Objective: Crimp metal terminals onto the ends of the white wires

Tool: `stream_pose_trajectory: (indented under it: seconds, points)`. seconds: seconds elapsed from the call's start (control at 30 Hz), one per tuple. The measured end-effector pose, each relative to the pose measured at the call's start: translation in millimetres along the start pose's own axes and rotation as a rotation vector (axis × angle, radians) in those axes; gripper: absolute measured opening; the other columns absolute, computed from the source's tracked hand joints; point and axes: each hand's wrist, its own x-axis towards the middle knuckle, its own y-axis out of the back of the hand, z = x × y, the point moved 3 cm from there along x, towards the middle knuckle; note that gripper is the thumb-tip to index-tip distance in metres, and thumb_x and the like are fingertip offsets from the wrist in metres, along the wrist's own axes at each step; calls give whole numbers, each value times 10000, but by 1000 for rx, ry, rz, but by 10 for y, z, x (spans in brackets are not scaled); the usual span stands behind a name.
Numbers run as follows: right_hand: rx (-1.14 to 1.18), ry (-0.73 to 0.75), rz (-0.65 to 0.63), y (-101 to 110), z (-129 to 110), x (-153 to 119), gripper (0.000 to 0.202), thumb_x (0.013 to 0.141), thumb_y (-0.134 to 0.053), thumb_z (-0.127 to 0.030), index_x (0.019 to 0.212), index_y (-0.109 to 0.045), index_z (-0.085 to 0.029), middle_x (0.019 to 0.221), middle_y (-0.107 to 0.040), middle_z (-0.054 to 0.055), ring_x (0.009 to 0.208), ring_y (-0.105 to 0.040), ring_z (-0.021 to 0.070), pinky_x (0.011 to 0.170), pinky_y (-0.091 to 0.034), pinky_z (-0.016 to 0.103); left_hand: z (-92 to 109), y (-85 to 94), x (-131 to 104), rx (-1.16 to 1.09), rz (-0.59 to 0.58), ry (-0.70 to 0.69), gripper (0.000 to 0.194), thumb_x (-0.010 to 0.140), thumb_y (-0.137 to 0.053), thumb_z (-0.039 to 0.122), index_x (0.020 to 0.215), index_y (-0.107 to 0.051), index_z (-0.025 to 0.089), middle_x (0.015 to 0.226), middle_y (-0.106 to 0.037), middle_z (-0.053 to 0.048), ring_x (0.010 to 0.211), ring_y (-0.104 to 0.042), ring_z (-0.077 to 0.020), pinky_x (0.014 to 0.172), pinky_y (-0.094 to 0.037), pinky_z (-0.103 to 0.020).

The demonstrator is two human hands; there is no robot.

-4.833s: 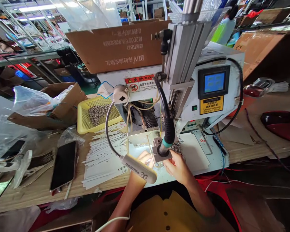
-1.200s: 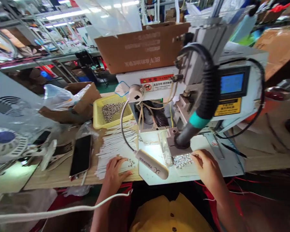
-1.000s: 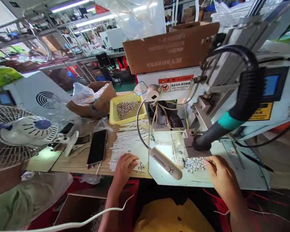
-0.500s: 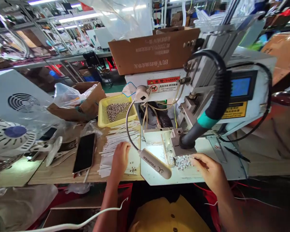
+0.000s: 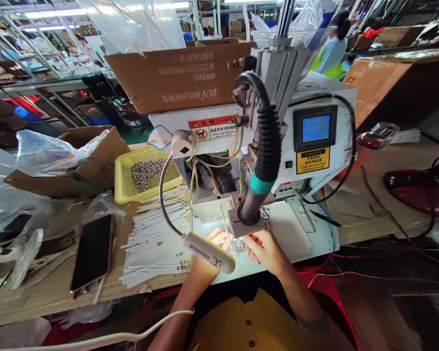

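Observation:
Both hands meet beneath the metal head [image 5: 246, 225] of a bench machine. My left hand [image 5: 216, 238] is closed, partly covered by the gooseneck lamp [image 5: 209, 252]; what its fingers hold is hidden. Just right of it, my right hand [image 5: 266, 251] has its fingers pinched together under the head's front edge, on something too small to name. Shiny small pieces [image 5: 237, 244] show between the fingertips. More small metal pieces [image 5: 266, 218] lie behind the head. White strips [image 5: 149, 234] are spread over the bench to the left, some with small metal pieces at their ends.
A yellow basket [image 5: 122, 183] holds many small metal parts. A phone [image 5: 92, 253] lies at the left, near an open carton [image 5: 95, 158] with plastic bags. The control screen [image 5: 315, 128] and a black hose [image 5: 269, 141] belong to the machine. A person [image 5: 331, 51] is far behind.
My left hand has left the white strips and moved right, under the machine head. My right hand has come in from the small-piece pile to meet it. The view has turned right.

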Motion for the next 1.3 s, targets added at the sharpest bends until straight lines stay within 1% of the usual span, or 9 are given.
stream_pose_trajectory:
  seconds: [0.17, 0.3, 0.43, 0.73, 1.0, 1.07, 1.17, 1.23, 1.3]
  points:
    - [-11, 17, 1, 12, 57, 12, 314, 863, -522, -434, 667, -440, -203, 514, -429, -62, 346, -356, 53, 333, -239, 205, 51, 14, 29, -43, -73, 32, 346, 850, -401, 235, 526, -522, 224, 526, -473, -5, 577, -515, -166, 570, -463, -282]
    - [-19, 22, 10, 9, 69, 0, 312, 867, -515, -432, 659, -442, -211, 506, -417, -56, 351, -344, 68, 351, -254, 229, 47, 16, 22, -68, -79, 84, 335, 857, -409, 255, 564, -565, 212, 583, -522, -19, 581, -507, -163, 584, -465, -289]
    - [-51, 41, 36, 10, 38, -15, 306, 865, -514, -423, 656, -418, -221, 492, -399, -51, 368, -350, 84, 358, -256, 233, 43, 8, 19, -119, -86, 74, 302, 853, -420, 243, 620, -608, 204, 674, -576, -44, 616, -528, -166, 595, -472, -292]
    - [-60, 44, 38, -7, 11, -32, 182, 869, -498, -362, 783, -501, -202, 483, -347, -78, 372, -307, 75, 366, -251, 221, 115, 44, 35, -190, -94, 73, 432, 879, -415, 355, 493, -541, 205, 674, -564, -51, 586, -516, -156, 544, -441, -284]
    - [-104, 75, 60, 9, 21, -9, 244, 876, -485, -341, 680, -420, -210, 477, -364, -79, 376, -337, 71, 378, -278, 209, 107, 18, 38, -155, -75, 68, 408, 887, -419, 320, 524, -566, 205, 662, -567, -37, 569, -532, -144, 521, -470, -265]
    - [-189, 124, 65, -5, 7, -12, 255, 896, -461, -322, 668, -424, -213, 475, -381, -70, 392, -376, 82, 393, -305, 209, 92, -12, 38, -102, -61, 17, 378, 891, -408, 279, 578, -609, 211, 671, -592, -38, 574, -552, -149, 528, -490, -270]
    - [-462, 330, 196, -43, -84, -139, 252, 925, -409, -292, 704, -491, -203, 533, -499, -25, 461, -478, 110, 450, -362, 219, 38, 24, -37, 57, -18, -126, 318, 896, -396, 233, 759, -682, 232, 745, -653, -42, 651, -602, -172, 610, -536, -294]
    - [-646, 480, 284, -62, -149, -305, 234, 925, -405, -280, 752, -538, -197, 606, -575, 8, 522, -539, 131, 499, -382, 231, -54, 162, -163, 202, 24, -214, 322, 904, -374, 216, 861, -692, 242, 788, -667, -35, 686, -617, -176, 637, -544, -294]
    - [-794, 529, 263, -32, -165, -456, 228, 926, -409, -267, 755, -546, -205, 614, -593, 2, 516, -554, 134, 508, -373, 235, -219, 393, -328, 351, 96, -252, 325, 905, -365, 208, 890, -688, 230, 801, -656, -33, 678, -614, -173, 614, -534, -283]
